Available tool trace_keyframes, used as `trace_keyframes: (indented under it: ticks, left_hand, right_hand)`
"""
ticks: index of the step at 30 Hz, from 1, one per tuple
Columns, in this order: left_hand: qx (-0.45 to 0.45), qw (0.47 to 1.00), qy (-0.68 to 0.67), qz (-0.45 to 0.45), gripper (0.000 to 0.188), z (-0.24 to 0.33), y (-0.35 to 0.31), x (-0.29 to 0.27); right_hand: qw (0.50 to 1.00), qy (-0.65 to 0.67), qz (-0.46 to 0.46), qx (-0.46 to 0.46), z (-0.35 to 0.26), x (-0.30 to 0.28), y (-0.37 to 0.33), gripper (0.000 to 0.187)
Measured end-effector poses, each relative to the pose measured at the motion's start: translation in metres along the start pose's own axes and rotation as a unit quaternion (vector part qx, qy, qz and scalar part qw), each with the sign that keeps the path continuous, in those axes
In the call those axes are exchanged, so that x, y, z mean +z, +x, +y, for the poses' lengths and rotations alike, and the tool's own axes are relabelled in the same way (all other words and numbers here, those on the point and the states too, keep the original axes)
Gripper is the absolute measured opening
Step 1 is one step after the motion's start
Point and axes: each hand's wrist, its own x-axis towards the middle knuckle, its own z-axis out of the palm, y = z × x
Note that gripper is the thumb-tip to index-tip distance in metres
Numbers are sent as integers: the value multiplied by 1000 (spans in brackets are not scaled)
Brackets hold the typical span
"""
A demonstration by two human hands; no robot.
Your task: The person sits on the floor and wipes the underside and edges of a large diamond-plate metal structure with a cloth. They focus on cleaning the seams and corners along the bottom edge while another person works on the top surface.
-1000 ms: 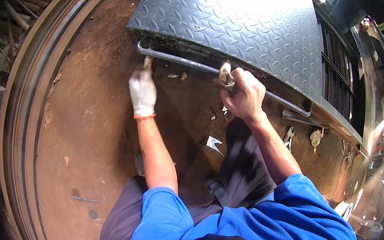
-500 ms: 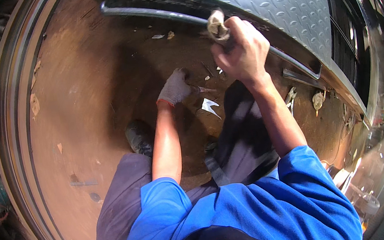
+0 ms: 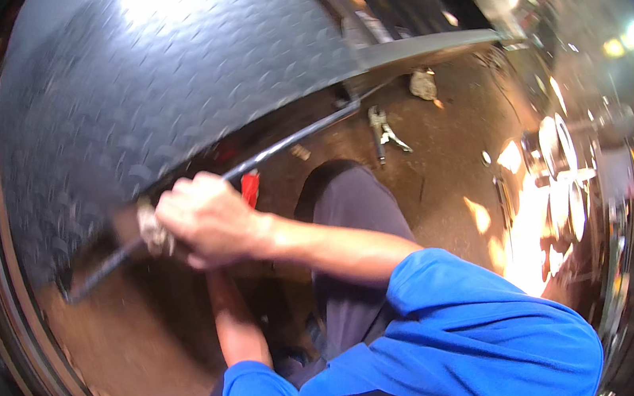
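Note:
My right hand (image 3: 211, 216) is closed around a beige rolled cloth bundle (image 3: 153, 229), which pokes out past the thumb side and is smeared by motion. It crosses in front of a bent grey metal rod (image 3: 293, 137) under the edge of a dark diamond-tread plate (image 3: 160, 98). Below it my left forearm (image 3: 235, 321) reaches up under the plate; the left hand itself is hidden behind my right hand and wrist. A small red piece (image 3: 250, 189) shows beside my right wrist, just below the rod; its kind is unclear.
Locking pliers (image 3: 385, 134) lie on the brown floor (image 3: 440, 158), right of my knee. Beyond them lies a crumpled pale cloth (image 3: 422, 86). At right stand cluttered round metal parts (image 3: 561, 166) in bright light. A rail (image 3: 8, 319) curves along the left side.
The view has turned, so the plate now fills the upper left. My right hand, still on the cloth bundle, appears farther left and lower; my gloved left hand has gone behind it.

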Motion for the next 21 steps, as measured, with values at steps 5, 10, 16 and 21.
trace_keyframes:
  ticks: [5,10,16,21]
  left_hand:
    - [0,995,77,-70,37,27,4,8]
    - [-3,979,160,-127,35,50,-7,-9]
    - [-54,935,259,-235,33,117,-67,-30]
    - [-132,901,256,-325,33,215,-160,-46]
  right_hand:
    - [999,-35,-26,20,1,-9,-14,34]
    - [998,-38,-10,46,-3,-11,-7,36]
    - [990,25,-92,104,-15,-26,5,32]
    - [963,182,-46,193,-41,-88,-7,47]
